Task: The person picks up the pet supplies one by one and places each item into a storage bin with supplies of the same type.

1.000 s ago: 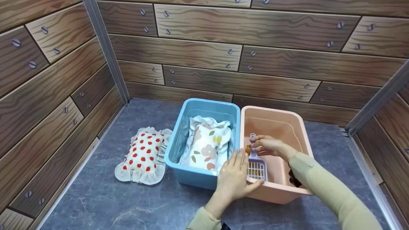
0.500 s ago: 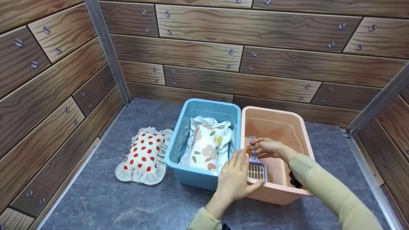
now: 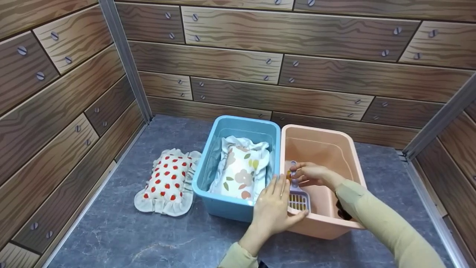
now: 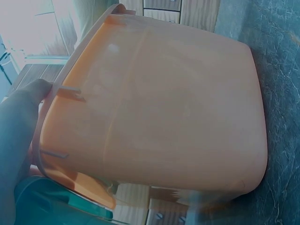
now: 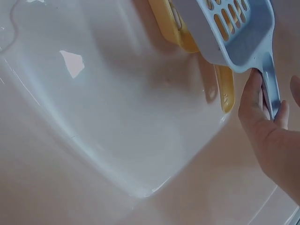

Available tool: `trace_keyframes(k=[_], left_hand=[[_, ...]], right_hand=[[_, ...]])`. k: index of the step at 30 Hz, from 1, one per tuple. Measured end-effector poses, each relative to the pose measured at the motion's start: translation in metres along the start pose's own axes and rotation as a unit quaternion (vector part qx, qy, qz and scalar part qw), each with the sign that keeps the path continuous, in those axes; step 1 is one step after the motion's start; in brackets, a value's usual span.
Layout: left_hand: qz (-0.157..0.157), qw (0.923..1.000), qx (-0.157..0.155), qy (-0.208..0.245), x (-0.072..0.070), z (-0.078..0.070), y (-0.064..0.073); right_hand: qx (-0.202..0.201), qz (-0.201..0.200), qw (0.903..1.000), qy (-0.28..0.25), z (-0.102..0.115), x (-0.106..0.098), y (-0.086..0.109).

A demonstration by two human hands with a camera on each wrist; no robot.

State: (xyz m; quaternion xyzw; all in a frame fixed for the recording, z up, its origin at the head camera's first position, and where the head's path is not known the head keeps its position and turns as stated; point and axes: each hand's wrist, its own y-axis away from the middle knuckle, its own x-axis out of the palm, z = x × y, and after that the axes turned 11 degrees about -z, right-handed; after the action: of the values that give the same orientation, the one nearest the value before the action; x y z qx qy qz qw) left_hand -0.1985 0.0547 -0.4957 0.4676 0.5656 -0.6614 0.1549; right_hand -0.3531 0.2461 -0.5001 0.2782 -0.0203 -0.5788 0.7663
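Observation:
My right hand [image 3: 316, 174] reaches into the peach tub [image 3: 323, 227] and holds a pale lavender litter scoop [image 3: 298, 201] by its handle. The right wrist view shows the fingers around the handle, with the slotted scoop head tilted away. Beneath it on the tub floor lies a yellow scoop [image 5: 227, 93], partly covered by the lavender one. My left hand [image 3: 271, 208] rests with straight fingers on the tub's near left corner, fingertips at the edge beside the blue tub [image 3: 227, 212]. In the left wrist view the tub's outer wall [image 4: 187, 103] fills most of the picture.
Inside the blue tub lies a flower-print pillow [image 3: 240, 171] with a white ruffle. A strawberry-print pillow [image 3: 167, 178] lies left of that tub on the grey marbled surface [image 3: 148, 242]. Plank-patterned walls [image 3: 230, 59] stand behind and at both sides.
Scoop and right hand have moved slightly toward me and down in the head view. The left hand keeps its place on the rim.

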Motion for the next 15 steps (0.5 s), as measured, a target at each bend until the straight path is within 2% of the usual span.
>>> trace_keyframes(k=[8,15], left_hand=[[0.006,1.0000,-0.003,0.001,0.0003,-0.0001,0.0006],[0.007,1.0000,-0.005,0.001,-0.0002,-0.0002,0.0005]], right_hand=[[0.018,0.027,0.9994,0.005,-0.0023,0.0016,0.0002],[0.015,0.025,0.9995,0.009,-0.0004,0.0013,0.0008]])
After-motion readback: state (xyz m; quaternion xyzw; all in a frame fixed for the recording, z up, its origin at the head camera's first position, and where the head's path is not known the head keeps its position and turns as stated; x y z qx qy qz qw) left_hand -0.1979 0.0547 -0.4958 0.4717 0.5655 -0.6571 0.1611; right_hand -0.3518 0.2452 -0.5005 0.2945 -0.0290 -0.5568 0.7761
